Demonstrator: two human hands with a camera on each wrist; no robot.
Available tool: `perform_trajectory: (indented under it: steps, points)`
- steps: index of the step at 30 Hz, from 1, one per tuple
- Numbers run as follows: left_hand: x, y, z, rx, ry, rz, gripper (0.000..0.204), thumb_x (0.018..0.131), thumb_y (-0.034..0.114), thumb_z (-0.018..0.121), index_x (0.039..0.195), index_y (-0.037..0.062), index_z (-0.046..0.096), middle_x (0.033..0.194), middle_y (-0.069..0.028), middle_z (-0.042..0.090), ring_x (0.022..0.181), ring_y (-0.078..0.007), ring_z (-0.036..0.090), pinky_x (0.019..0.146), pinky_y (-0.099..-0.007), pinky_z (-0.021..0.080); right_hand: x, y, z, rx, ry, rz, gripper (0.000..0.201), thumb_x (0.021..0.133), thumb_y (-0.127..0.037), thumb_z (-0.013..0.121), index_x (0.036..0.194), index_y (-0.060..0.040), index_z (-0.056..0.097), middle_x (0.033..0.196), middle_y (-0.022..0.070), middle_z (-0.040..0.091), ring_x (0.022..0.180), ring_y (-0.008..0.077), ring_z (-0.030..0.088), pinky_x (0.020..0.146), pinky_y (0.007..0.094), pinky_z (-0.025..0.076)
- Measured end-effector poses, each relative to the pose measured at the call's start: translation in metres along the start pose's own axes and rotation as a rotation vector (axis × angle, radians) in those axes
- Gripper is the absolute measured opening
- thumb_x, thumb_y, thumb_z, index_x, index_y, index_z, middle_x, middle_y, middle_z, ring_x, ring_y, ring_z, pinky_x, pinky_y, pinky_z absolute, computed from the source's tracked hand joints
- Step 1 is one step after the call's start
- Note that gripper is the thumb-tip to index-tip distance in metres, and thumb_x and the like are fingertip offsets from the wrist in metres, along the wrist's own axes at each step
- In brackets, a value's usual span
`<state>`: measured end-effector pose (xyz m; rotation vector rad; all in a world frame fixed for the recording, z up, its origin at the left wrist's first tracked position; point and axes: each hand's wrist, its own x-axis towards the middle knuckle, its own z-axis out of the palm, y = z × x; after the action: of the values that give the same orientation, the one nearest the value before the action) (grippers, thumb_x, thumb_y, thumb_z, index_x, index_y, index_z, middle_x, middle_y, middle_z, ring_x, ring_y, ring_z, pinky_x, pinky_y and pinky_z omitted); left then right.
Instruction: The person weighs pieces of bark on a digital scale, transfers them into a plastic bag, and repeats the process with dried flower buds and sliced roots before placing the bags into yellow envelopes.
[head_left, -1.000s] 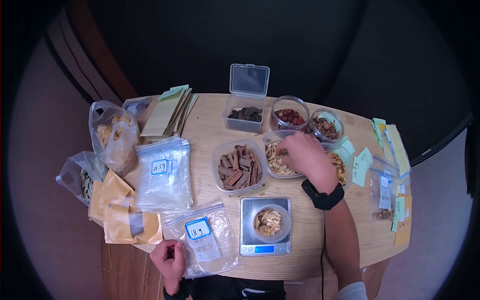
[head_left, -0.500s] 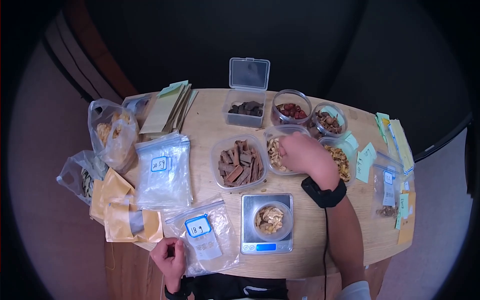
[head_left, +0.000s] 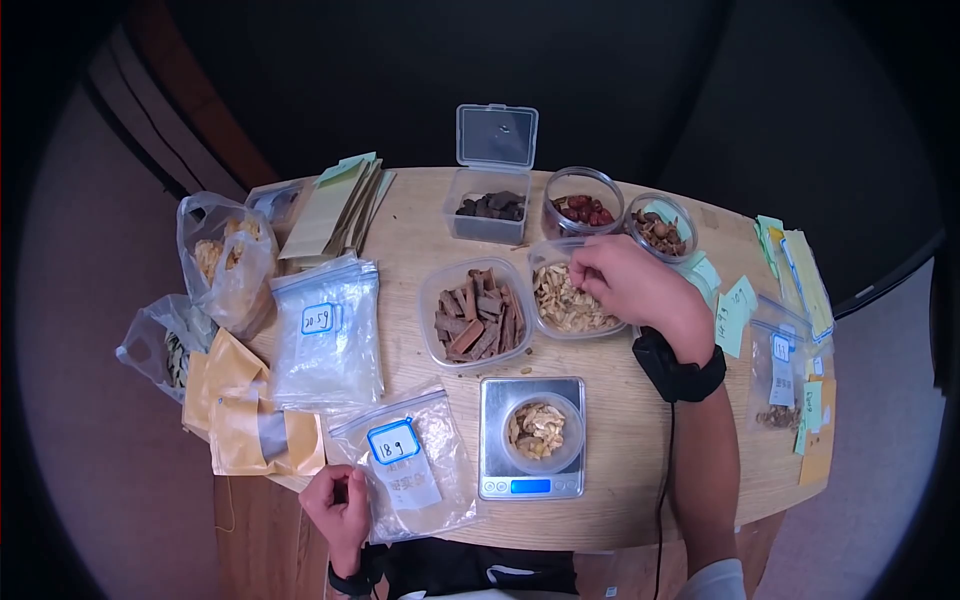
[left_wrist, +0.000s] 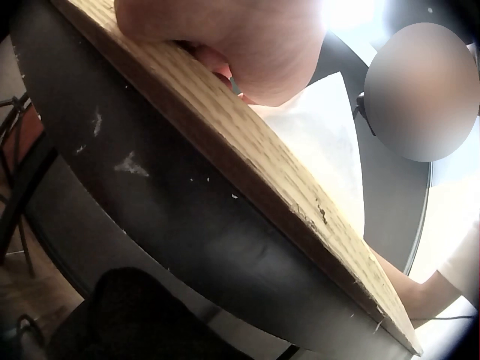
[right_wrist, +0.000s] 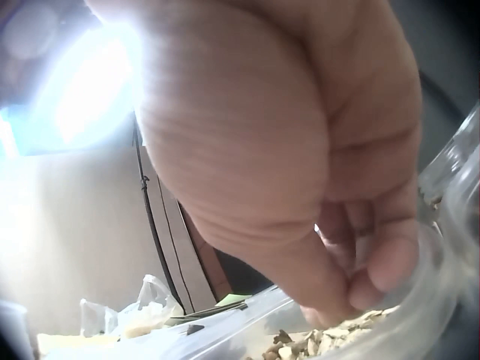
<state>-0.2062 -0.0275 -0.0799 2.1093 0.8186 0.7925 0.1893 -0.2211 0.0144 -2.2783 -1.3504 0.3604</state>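
My right hand (head_left: 640, 285) is over a clear tub of pale dried slices (head_left: 568, 300), its thumb and fingers bent together in a pinch. In the right wrist view the fingertips (right_wrist: 367, 289) are right at the heap of slices; what lies between them is mostly hidden. My left hand (head_left: 338, 508) rests loosely curled at the table's front edge, beside a zip bag (head_left: 440, 500) labelled 18 g. Between the hands, a small digital scale (head_left: 495, 460) bears a round clear cup (head_left: 572, 455) of pale slices.
Left of the slice tub is a tub of brown bark pieces (head_left: 475, 325). Behind stand a lidded box of dark pieces (head_left: 492, 208), a jar of red dates (head_left: 585, 210) and a jar of brown dried pieces (head_left: 662, 232). Zip bags (head_left: 325, 360), envelopes (head_left: 265, 440) and plastic bags (head_left: 235, 300) fill the left.
My right hand has shifted right and back over the slice tub, so more of the slices show and the tub behind the wrist is covered. The left hand has stayed put.
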Motion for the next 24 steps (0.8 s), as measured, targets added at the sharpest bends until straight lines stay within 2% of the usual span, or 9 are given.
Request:
perform_trajectory:
  steps: [3,6,9,12,15,18,21,24]
  points:
    - [0.000,-0.001,0.001,-0.011,0.004,0.000,0.020,0.090,0.012,0.068,0.079,-0.0028,0.062,0.063,0.0003,0.058,0.056,-0.0036,0.050,0.053,-0.0203,0.037,-0.008,-0.001,0.005,-0.044,0.027,0.086,0.010,0.081,-0.001,0.065,0.090,0.0002,0.067,0.083,0.0159,0.064,0.080,0.0309,0.063,0.076,0.0379,0.052]
    - [0.000,0.002,0.001,-0.010,0.003,0.002,0.020,0.090,0.013,0.068,0.079,-0.0026,0.062,0.063,0.0005,0.058,0.056,-0.0035,0.050,0.053,-0.0202,0.036,-0.012,0.004,0.019,-0.155,0.107,0.092,0.014,0.079,0.001,0.066,0.092,-0.0014,0.070,0.087,0.0153,0.066,0.085,0.0324,0.064,0.080,0.0384,0.053]
    - [0.001,0.006,0.001,-0.026,0.015,-0.035,0.017,0.087,0.010,0.069,0.077,-0.0035,0.063,0.061,-0.0032,0.058,0.056,-0.0067,0.050,0.053,-0.0224,0.037,-0.016,-0.010,0.018,-0.204,0.106,0.188,0.018,0.083,0.002,0.059,0.094,-0.0047,0.071,0.111,0.0173,0.065,0.102,0.0344,0.065,0.084,0.0407,0.054]
    - [0.002,0.007,0.001,-0.023,0.022,-0.037,0.016,0.084,0.008,0.070,0.077,-0.0038,0.064,0.061,-0.0054,0.059,0.055,-0.0086,0.051,0.053,-0.0236,0.038,-0.013,-0.007,0.023,-0.218,0.159,0.157,0.015,0.075,0.003,0.068,0.089,-0.0015,0.071,0.095,0.0178,0.068,0.091,0.0341,0.065,0.081,0.0399,0.053]
    - [0.003,0.009,0.001,-0.016,0.020,-0.035,0.015,0.084,0.008,0.070,0.077,-0.0035,0.064,0.061,-0.0055,0.059,0.056,-0.0089,0.052,0.054,-0.0235,0.039,-0.007,-0.008,0.018,-0.171,0.054,0.180,0.012,0.074,0.003,0.068,0.085,-0.0008,0.071,0.089,0.0188,0.068,0.087,0.0345,0.067,0.077,0.0407,0.054]
    - [0.001,0.006,0.001,-0.019,0.021,-0.052,0.015,0.084,0.009,0.070,0.077,-0.0033,0.064,0.061,-0.0054,0.059,0.056,-0.0090,0.052,0.054,-0.0236,0.039,-0.005,-0.012,0.016,-0.142,0.024,0.172,0.009,0.075,0.003,0.067,0.083,0.0002,0.071,0.083,0.0187,0.068,0.081,0.0351,0.067,0.074,0.0409,0.054]
    - [0.001,0.003,0.002,-0.022,0.025,-0.050,0.016,0.084,0.009,0.070,0.077,-0.0033,0.064,0.061,-0.0050,0.059,0.056,-0.0086,0.052,0.054,-0.0236,0.039,-0.002,-0.004,0.020,-0.201,0.036,0.125,0.009,0.081,-0.002,0.062,0.079,-0.0031,0.071,0.089,0.0184,0.068,0.084,0.0360,0.068,0.070,0.0431,0.056]
    - [0.001,0.004,0.002,-0.029,0.031,-0.050,0.016,0.084,0.010,0.070,0.077,-0.0033,0.064,0.061,-0.0044,0.059,0.056,-0.0082,0.051,0.053,-0.0235,0.038,-0.001,-0.006,0.016,-0.196,-0.023,0.114,0.010,0.082,-0.004,0.061,0.081,-0.0029,0.070,0.086,0.0188,0.068,0.082,0.0363,0.068,0.070,0.0429,0.055]
